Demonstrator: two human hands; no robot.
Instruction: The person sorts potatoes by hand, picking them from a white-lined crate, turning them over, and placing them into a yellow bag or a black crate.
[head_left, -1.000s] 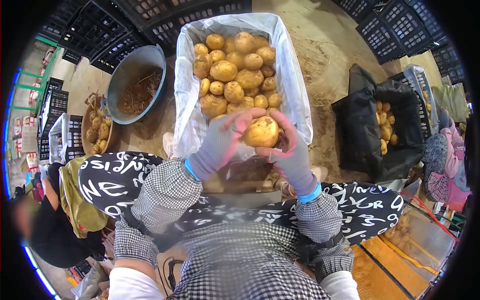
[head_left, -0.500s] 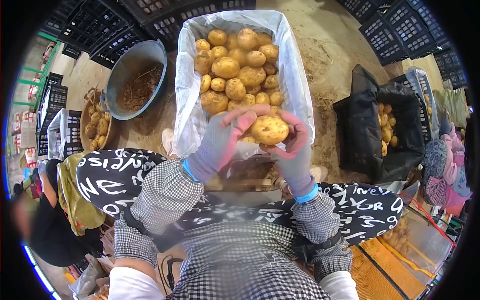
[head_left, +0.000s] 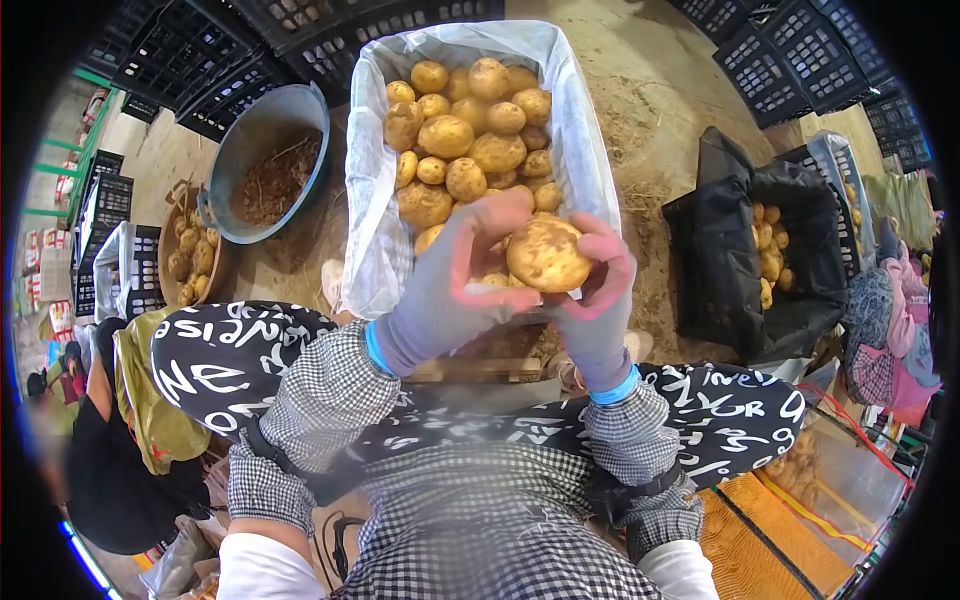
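Observation:
Both gloved hands hold one large yellow potato (head_left: 546, 255) in front of my chest. My right hand (head_left: 598, 300) cups it from below and from the right. My left hand (head_left: 450, 285) presses against its left side, fingers spread over it. Just beyond my hands stands a crate lined with white plastic (head_left: 582, 150), filled with several yellow potatoes (head_left: 465, 130).
A grey-blue tub (head_left: 262, 160) with soil and straw stands at the left, beside a basket of potatoes (head_left: 190, 255). A black-lined crate (head_left: 740, 270) with potatoes is at the right. Black empty crates (head_left: 300, 30) line the back. Another person sits at the lower left (head_left: 95, 420).
The potato has been lifted slightly toward me and turned in my hands. My left fingers now spread wider over its left side.

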